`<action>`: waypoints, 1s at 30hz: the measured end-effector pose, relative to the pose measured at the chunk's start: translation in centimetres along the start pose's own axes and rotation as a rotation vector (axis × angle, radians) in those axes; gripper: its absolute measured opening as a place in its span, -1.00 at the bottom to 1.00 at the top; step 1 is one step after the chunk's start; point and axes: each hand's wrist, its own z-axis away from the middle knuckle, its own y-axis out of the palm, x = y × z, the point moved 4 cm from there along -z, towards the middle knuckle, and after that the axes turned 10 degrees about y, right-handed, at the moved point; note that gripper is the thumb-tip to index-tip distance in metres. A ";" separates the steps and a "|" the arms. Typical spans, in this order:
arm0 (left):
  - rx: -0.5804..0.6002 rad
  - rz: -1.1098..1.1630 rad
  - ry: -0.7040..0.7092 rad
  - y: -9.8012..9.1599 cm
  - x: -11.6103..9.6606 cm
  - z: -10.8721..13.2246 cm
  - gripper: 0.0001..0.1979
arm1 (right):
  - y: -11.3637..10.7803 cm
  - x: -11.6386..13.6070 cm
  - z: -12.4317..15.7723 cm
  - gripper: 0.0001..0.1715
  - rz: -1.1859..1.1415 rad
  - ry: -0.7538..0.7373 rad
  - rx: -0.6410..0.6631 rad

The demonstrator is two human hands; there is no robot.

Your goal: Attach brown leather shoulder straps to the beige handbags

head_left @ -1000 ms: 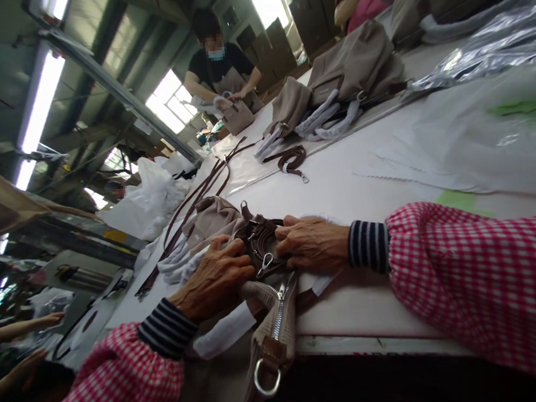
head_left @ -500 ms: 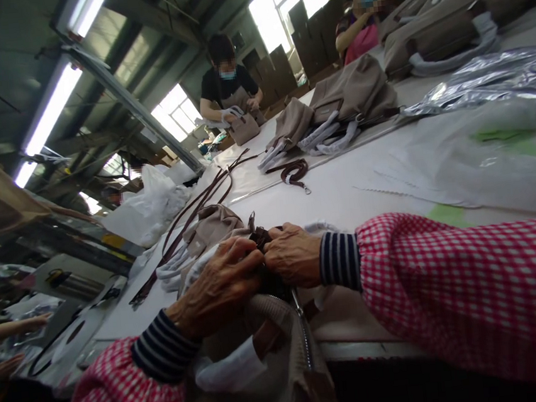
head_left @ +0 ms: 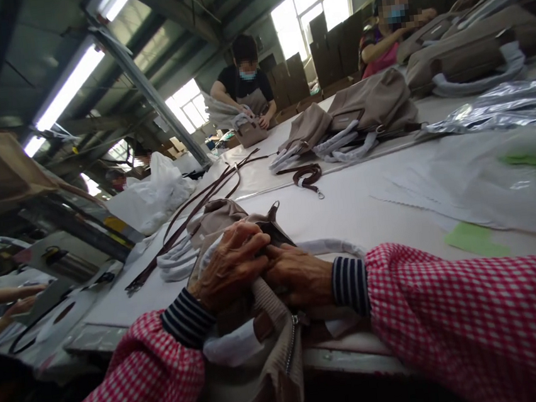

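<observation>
A taupe handbag (head_left: 260,372) hangs over the table's near edge, its top open. Its metal zip (head_left: 291,347) runs down the front, beside a handle wrapped in white (head_left: 234,344). My left hand (head_left: 236,261) is closed on the far left of the bag's mouth, fingers bent. Against it, my right hand (head_left: 301,273) is closed at the right of the mouth, its fingertips hidden under the left fingers and in the bag. Just beyond both hands a dark brown corner with a metal ring (head_left: 275,206) sticks up. A second wrapped handle (head_left: 332,245) lies behind my right wrist.
Long brown straps (head_left: 180,228) and a coiled strap (head_left: 307,175) lie on the white table (head_left: 345,212). More handbags (head_left: 367,106) stand farther back, near silver film (head_left: 500,106) and clear plastic (head_left: 473,162). A co-worker (head_left: 248,89) handles a small bag across the table.
My right hand has come in against my left and reaches lower into the bag's mouth. The dark brown piece between my hands is now mostly covered. The view has shifted slightly.
</observation>
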 end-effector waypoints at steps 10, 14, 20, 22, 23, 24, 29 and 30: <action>-0.014 0.061 0.005 0.3 0.3 -0.9 -0.83 | -0.2 -2.4 -0.5 -0.74 0.044 0.414 0.094; -0.048 0.141 -0.061 1.4 0.2 -2.1 -0.87 | 0.4 -3.7 -2.9 -0.61 0.043 0.445 -0.043; -0.066 0.210 -0.308 -0.7 1.3 -0.3 -0.56 | -1.6 -6.5 -0.8 -0.78 -0.040 0.504 -0.148; -0.085 0.299 -0.455 -1.9 1.8 2.0 -0.51 | -3.3 -7.8 0.9 -0.82 -0.099 0.574 -0.245; -0.084 0.358 -0.520 -2.0 1.9 3.2 -0.53 | -3.9 -8.5 1.6 -0.81 -0.163 0.633 -0.248; -0.073 0.416 -0.576 -1.7 1.7 4.3 -0.57 | -4.2 -9.2 2.3 -0.74 -0.260 0.703 -0.218; 0.011 0.511 -0.675 3.0 -1.3 4.8 -0.63 | -3.5 -10.0 2.1 -0.39 -0.618 0.803 -0.036; -0.004 0.529 -0.692 3.8 -1.7 4.2 -0.65 | -3.4 -10.0 1.6 -0.42 -0.592 0.783 -0.036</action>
